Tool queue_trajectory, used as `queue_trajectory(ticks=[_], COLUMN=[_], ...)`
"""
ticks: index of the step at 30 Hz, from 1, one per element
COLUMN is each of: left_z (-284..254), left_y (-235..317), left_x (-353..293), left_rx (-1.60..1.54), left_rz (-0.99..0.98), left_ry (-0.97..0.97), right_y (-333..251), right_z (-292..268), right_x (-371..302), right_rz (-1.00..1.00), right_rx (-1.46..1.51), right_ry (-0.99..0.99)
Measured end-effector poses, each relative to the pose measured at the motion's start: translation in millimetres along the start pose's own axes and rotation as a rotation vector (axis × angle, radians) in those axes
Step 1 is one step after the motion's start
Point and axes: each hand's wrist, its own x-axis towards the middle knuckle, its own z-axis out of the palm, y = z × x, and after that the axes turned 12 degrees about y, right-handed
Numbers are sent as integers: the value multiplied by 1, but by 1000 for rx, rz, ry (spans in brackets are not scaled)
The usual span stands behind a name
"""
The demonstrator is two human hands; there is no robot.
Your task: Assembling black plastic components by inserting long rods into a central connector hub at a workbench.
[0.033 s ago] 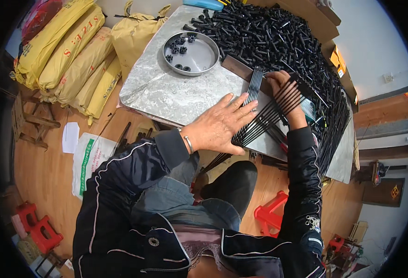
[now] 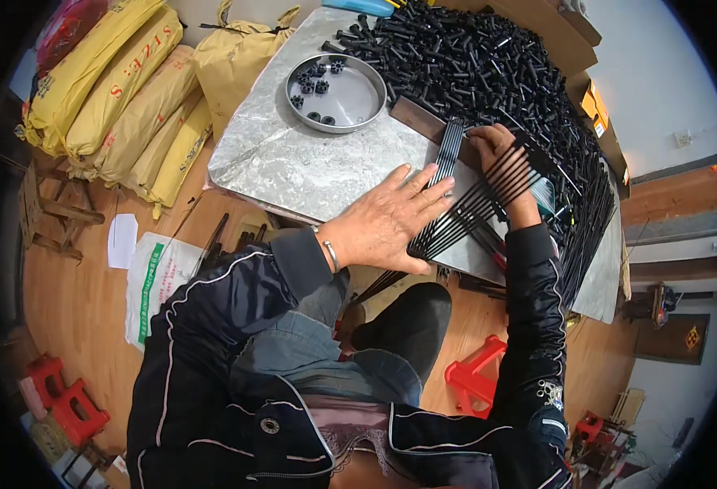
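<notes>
Thin black rods (image 2: 460, 226) fan across the worktop's (image 2: 293, 167) near edge | your left hand (image 2: 387, 213) lies over them, fingers spread | your right hand (image 2: 495, 148), fingers curled, is partly behind rods; pinch unclear | round metal dish (image 2: 360, 104) beyond

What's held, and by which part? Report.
Left hand lies across the rods, fingers spread; whether it or the right hand grips any can't be told.

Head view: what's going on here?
Thin black rods are being handled at a grey table. The person's left hand is spread over them near the table edge; the right hand is partly hidden behind fanned-out rods, its grip unclear. A black heap of bolt-like parts and a round metal tray of small pieces lie beyond.
</notes>
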Motion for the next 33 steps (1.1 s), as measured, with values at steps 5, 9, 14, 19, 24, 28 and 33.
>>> queue_trajectory(ticks=[5, 9, 14, 19, 24, 28, 33], left_z=[-3, 0, -1, 0, 0, 1, 0], left_y=[-1, -2, -3, -3, -3, -3, -2], left_x=[0, 0, 1, 1, 1, 1, 1], left_rx=[-82, -83, -90, -92, -101, -103, -103], left_rz=[-43, -49, -65, -69, -61, -64, -67], left_ry=[-43, -53, -69, -78, -62, -46, -51], right_y=[-11, -6, -13, -10, -11, -11, -12], right_z=[-3, 1, -1, 1, 1, 2, 2], right_x=[10, 10, 7, 7, 8, 9, 7], right_rz=[31, 120, 157, 155, 156, 132, 123], right_rx=[101, 145, 176, 161, 134, 167, 168], right_ry=[3, -14, 25, 7, -11, 20, 48])
